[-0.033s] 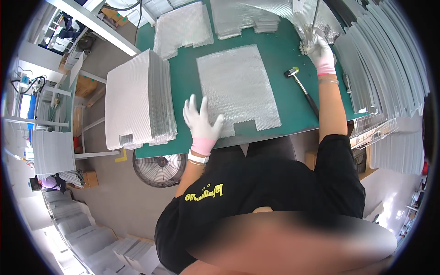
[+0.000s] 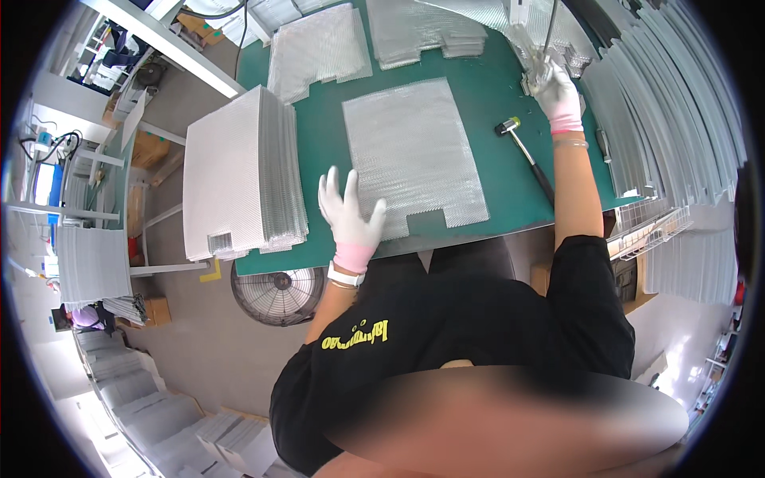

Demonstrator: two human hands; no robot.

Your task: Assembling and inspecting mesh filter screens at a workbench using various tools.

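Note:
My left hand [image 2: 349, 219], in a white glove with a pink cuff, hovers with fingers spread at the near left corner of a translucent ribbed sheet [image 2: 410, 151]. The sheet lies flat and has a notch cut in its near edge. My right hand [image 2: 554, 92], gloved alike, reaches to the far right of the green table [image 2: 319, 143]. Its fingers are bent around small shiny pieces beside a thin upright metal rod [image 2: 550, 32]; exactly what they grip is hard to make out. A hammer [image 2: 526, 151] with a black handle lies between sheet and right forearm.
A thick stack of notched sheets [image 2: 223, 171] stands left on the table. More sheets [image 2: 319, 48] lie at the back, with another pile [image 2: 426, 36] beside them. Tall stacked panels [image 2: 661, 103] line the right side. A floor fan [image 2: 279, 296] stands below the near left edge.

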